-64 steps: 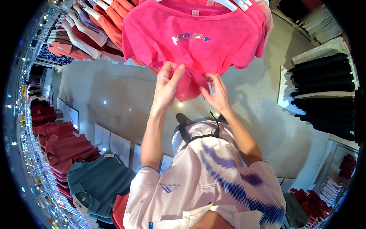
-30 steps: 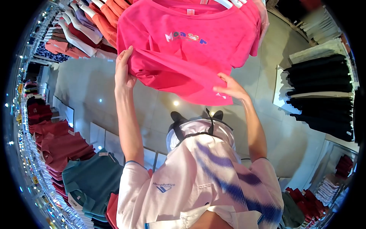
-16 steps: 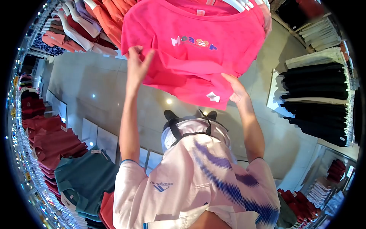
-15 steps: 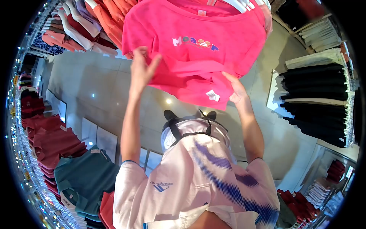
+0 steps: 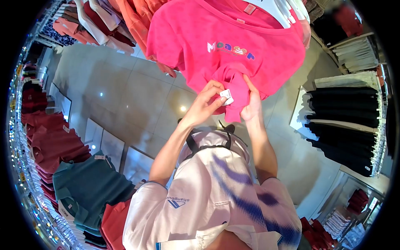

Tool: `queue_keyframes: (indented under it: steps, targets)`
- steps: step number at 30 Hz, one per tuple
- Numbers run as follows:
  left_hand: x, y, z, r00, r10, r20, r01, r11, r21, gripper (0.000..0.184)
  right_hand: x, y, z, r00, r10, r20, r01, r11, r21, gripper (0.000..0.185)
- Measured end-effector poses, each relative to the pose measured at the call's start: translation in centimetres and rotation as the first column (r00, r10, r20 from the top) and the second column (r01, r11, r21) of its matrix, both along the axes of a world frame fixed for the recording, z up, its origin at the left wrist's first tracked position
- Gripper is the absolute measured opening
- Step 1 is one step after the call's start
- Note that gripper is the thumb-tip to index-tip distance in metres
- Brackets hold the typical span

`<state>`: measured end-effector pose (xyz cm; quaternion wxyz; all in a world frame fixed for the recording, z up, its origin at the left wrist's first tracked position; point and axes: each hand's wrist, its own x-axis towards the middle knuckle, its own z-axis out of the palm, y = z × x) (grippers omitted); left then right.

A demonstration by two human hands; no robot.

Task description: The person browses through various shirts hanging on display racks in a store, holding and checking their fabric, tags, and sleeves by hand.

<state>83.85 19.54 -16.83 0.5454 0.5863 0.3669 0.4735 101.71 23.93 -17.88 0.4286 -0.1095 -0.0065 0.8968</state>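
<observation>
A bright pink T-shirt [image 5: 262, 39] with colourful lettering across its chest hangs on a white hanger [image 5: 277, 10] in front of me. Its lower hem is bunched up between my hands. My left hand [image 5: 208, 102] is closed, pinching a small white care label [image 5: 226, 96] at the hem between thumb and fingers. On the other side, my right hand [image 5: 252, 104] grips the gathered pink cloth, its index finger lying upward along the fabric. Part of the right hand's hold is hidden by folds.
Orange and white tops [image 5: 137, 21] hang at the upper left. Teal polo shirts [image 5: 89, 187] and dark red shirts [image 5: 56, 143] line the left rack. Black garments [image 5: 343, 112] hang on the right rack. Tiled floor [image 5: 141, 91] lies between the racks.
My left hand has moved right and down from the shirt's side to the hem, and now pinches the label. The hem has been gathered up in front of my right hand.
</observation>
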Motion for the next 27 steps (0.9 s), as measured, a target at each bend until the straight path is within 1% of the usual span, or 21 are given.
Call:
queue_keyframes:
  steps: [1, 3, 4, 6, 7, 9, 10, 12, 13, 15, 16, 18, 19, 21, 22, 24, 25, 26, 27]
  targets:
    - [-0.1, 0.0, 0.2, 1.000, 0.004, 0.001, -0.004, 1.000, 0.002, 0.013, -0.2, -0.1, 0.1, 1.000, 0.004, 0.001, -0.004, 1.000, 0.002, 0.038]
    - [-0.3, 0.1, 1.0, 0.982, 0.042, 0.184, -0.007, 0.983, -0.184, 0.007, -0.4, -0.3, 0.4, 0.991, -0.024, 0.135, 0.028, 0.999, -0.029, 0.038]
    - [-0.3, 0.2, 1.4, 0.982, 0.045, 0.184, -0.010, 0.983, -0.184, 0.007, -0.5, -0.3, 0.6, 0.991, -0.021, 0.135, 0.025, 0.999, -0.029, 0.038]
    - [-0.3, 0.3, 1.9, 0.976, 0.003, 0.219, 0.057, 0.962, -0.267, 0.005, -0.5, -0.4, 1.1, 0.987, -0.051, 0.152, 0.057, 0.998, -0.034, 0.038]
    - [-0.1, 0.2, 1.7, 0.976, 0.002, 0.218, 0.058, 0.961, -0.269, 0.005, -0.4, -0.3, 1.2, 0.987, -0.052, 0.151, 0.059, 0.998, -0.037, 0.038]
    - [0.2, -0.1, 1.3, 0.975, -0.040, 0.218, 0.082, 0.979, -0.188, 0.006, 0.0, 0.2, 1.3, 0.978, -0.037, 0.204, 0.038, 0.999, 0.000, 0.037]
    - [0.1, -0.2, 1.2, 0.975, -0.059, 0.214, 0.101, 0.976, -0.192, 0.006, 0.1, 0.2, 1.2, 0.978, -0.056, 0.200, 0.058, 0.998, -0.004, 0.037]
    - [-0.2, -0.6, 1.1, 0.958, -0.081, 0.276, 0.163, 0.944, -0.287, 0.006, 0.4, 0.4, 1.3, 0.986, -0.035, 0.164, 0.050, 0.995, -0.087, 0.034]
    - [0.0, -0.5, 1.0, 0.957, -0.088, 0.275, 0.169, 0.943, -0.288, 0.006, 0.6, 0.4, 1.5, 0.986, -0.042, 0.162, 0.057, 0.995, -0.087, 0.034]
    - [0.0, -0.6, 0.7, 0.961, -0.009, 0.275, 0.120, 0.912, -0.392, 0.005, 0.5, 0.1, 1.9, 0.984, -0.016, 0.180, 0.023, 0.999, -0.034, 0.031]
    - [-0.1, -0.7, 0.5, 0.963, -0.013, 0.268, 0.123, 0.910, -0.395, 0.005, 0.5, 0.2, 1.9, 0.985, -0.021, 0.173, 0.028, 0.999, -0.037, 0.031]
    - [-0.3, -0.8, 0.1, 0.953, -0.020, 0.303, 0.160, 0.882, -0.443, 0.005, 0.7, 0.4, 1.8, 0.963, 0.018, 0.270, -0.013, 1.000, -0.020, 0.031]
    - [-0.3, -0.9, 0.1, 0.957, -0.041, 0.288, 0.175, 0.874, -0.454, 0.005, 0.8, 0.6, 1.9, 0.967, -0.004, 0.254, 0.012, 1.000, -0.029, 0.031]
    - [-0.2, -1.2, 0.1, 0.954, -0.099, 0.282, 0.215, 0.883, -0.418, 0.006, 1.1, 1.1, 2.2, 0.956, 0.071, 0.284, -0.086, 0.995, 0.041, 0.029]
    - [0.0, -1.4, 0.1, 0.956, -0.125, 0.267, 0.234, 0.872, -0.430, 0.006, 1.2, 1.1, 2.7, 0.963, 0.045, 0.267, -0.056, 0.998, 0.033, 0.029]
    - [0.8, -1.8, 0.4, 0.956, -0.051, 0.290, 0.187, 0.867, -0.463, 0.007, 1.2, 1.5, 3.7, 0.882, 0.029, 0.471, -0.073, 0.994, 0.076, 0.027]
    - [1.0, -1.9, 0.3, 0.955, -0.046, 0.295, 0.182, 0.873, -0.452, 0.008, 1.6, 1.9, 3.7, 0.887, 0.038, 0.461, -0.102, 0.988, 0.114, 0.027]
    - [1.2, -2.0, 0.2, 0.955, -0.062, 0.289, 0.194, 0.869, -0.455, 0.008, 1.8, 2.1, 3.8, 0.890, 0.024, 0.455, -0.084, 0.990, 0.113, 0.027]
    - [1.3, -2.0, 0.3, 0.955, -0.076, 0.288, 0.200, 0.879, -0.433, 0.008, 1.9, 2.3, 4.0, 0.874, 0.023, 0.485, -0.092, 0.989, 0.119, 0.026]
